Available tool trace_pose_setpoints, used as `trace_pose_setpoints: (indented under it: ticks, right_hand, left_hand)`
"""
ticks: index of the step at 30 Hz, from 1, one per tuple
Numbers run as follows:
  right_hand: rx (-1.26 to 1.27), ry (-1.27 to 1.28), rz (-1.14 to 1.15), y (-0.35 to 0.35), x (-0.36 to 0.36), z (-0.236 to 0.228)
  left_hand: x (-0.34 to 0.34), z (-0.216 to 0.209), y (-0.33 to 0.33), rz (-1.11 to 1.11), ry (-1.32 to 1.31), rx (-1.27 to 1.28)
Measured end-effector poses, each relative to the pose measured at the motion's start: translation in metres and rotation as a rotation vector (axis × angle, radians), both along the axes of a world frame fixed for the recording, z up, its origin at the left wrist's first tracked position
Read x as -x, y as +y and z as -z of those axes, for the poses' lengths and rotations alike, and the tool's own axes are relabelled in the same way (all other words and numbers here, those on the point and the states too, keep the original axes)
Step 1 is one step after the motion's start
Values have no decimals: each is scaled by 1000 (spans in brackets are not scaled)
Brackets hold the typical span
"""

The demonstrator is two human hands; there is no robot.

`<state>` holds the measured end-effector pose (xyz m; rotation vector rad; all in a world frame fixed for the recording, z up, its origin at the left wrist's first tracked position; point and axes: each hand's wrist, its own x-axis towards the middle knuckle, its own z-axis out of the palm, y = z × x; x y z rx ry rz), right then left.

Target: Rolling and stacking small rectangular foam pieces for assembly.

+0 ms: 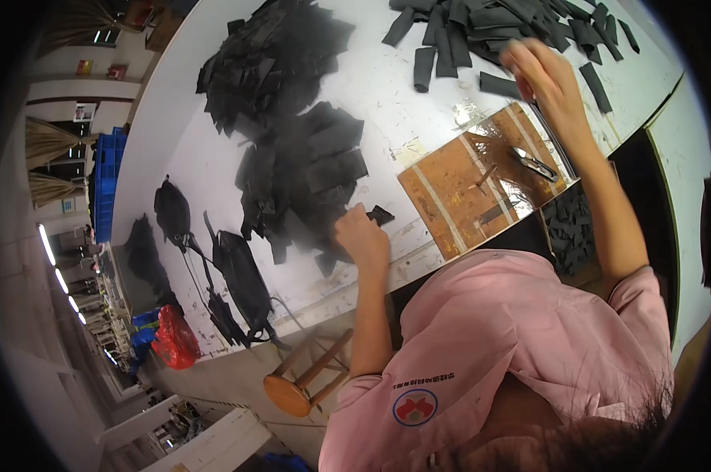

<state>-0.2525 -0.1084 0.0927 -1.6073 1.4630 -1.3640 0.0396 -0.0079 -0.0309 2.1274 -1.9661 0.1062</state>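
At the near edge of a pile of flat black fabric pieces [300, 173], my left hand [363, 236] has its fingers closed. A small dark piece of fabric [381, 215] sticks out from between them. My right hand [544, 75] is raised at the near side of a heap of rolled black fabric tubes [497, 23]. Its fingers are bent and smeared by motion, so any hold is hidden. Between the two hands lies a brown wooden board [442, 185] with pale tape strips, a short upright peg [485, 176] and metal thread snips [534, 164].
Black bags with straps [241, 275] lie on the white table [403, 118] at the left, near a red plastic bag [174, 338]. A wooden stool [292, 393] stands below the near edge. More black pieces [569, 232] fill a space under the board's right side.
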Motion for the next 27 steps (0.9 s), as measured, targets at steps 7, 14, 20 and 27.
trace_pose_setpoints:
  ticks: [7, 14, 20, 27]
  right_hand:
    - [-86, 122, -419, 112, -55, 46]
    - [-461, -662, -384, 123, -101, 79]
    - [-629, -578, -506, 116, -90, 74]
    - [-695, -498, -604, 110, -71, 46]
  left_hand:
    - [-24, 6, -2, 34, 461, 49]
    - [41, -46, 6, -163, 2201, -239]
    - [55, -55, 13, -26, 2321, -190]
    - [40, -46, 5, -13, 2288, -350]
